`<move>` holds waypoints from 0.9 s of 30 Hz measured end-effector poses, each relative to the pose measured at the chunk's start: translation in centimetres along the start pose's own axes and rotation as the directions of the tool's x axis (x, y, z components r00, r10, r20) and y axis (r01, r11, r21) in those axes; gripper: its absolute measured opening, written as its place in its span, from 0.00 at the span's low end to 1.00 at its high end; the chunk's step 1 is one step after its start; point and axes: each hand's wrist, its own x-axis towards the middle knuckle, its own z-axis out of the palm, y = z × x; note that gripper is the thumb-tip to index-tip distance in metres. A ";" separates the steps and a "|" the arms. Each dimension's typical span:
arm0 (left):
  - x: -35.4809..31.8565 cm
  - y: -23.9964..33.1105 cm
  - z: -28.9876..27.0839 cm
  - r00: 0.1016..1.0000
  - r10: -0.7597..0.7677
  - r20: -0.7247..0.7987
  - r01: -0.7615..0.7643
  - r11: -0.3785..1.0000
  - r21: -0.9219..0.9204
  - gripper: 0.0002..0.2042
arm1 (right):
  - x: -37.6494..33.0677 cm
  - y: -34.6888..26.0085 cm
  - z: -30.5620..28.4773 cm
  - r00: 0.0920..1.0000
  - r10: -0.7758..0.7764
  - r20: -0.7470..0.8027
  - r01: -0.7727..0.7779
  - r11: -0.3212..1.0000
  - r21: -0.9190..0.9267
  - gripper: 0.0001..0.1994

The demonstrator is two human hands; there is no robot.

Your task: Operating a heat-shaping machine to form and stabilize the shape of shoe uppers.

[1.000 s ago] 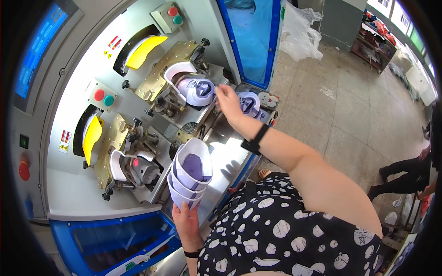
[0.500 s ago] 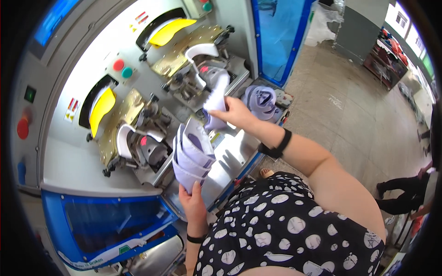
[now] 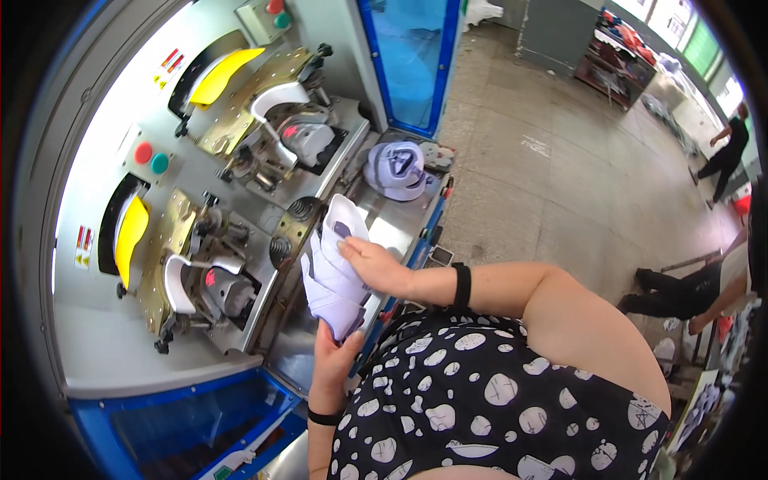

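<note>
In front of the machine, my left hand (image 3: 334, 352) grips the lower end of a bundle of nested pale lavender shoe uppers (image 3: 332, 286), thumb on the near side. My right hand (image 3: 376, 266) is closed on the uppermost one (image 3: 344, 214), thumb on top, against the rest of the bundle. Its remaining fingers are hidden behind the piece. Further right, more lavender uppers (image 3: 396, 170) lie heaped on the machine's metal ledge.
The machine has two moulding stations, a near grey mould (image 3: 230, 290) and a far one (image 3: 308, 142), each with a white curved pad and clamps. Coil springs (image 3: 280, 250) stand between them. A blue-framed door (image 3: 412, 64) is beyond. Other people (image 3: 724, 156) are at far right.
My right hand has brought its separate upper down and left onto the bundle in my left hand. The view has shifted, so the machine appears further left.
</note>
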 end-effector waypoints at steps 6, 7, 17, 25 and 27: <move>3.6 -1.3 0.7 0.976 -0.098 -0.195 0.119 0.988 0.099 0.24 | -0.6 -0.8 -2.0 0.997 0.065 0.038 -0.054 0.970 -0.237 0.18; 4.1 -2.3 0.8 0.970 -0.068 -0.232 0.089 0.993 0.080 0.21 | -0.5 -1.3 -3.1 0.996 0.075 0.056 -0.053 0.943 -0.327 0.20; 11.2 -3.2 1.9 0.833 -0.351 -0.428 0.374 0.927 -0.033 0.20 | 7.2 8.5 -21.7 0.767 0.405 -0.499 -0.274 0.908 0.316 0.23; 17.8 -5.0 3.9 0.808 -0.326 -0.491 0.411 0.908 0.074 0.24 | 15.5 9.8 -22.0 0.815 0.566 -0.121 -0.565 0.824 0.043 0.47; 18.3 -5.2 4.9 0.828 -0.352 -0.436 0.443 0.887 0.127 0.22 | 16.1 11.6 -22.3 0.838 0.545 0.025 -0.534 0.828 -0.172 0.50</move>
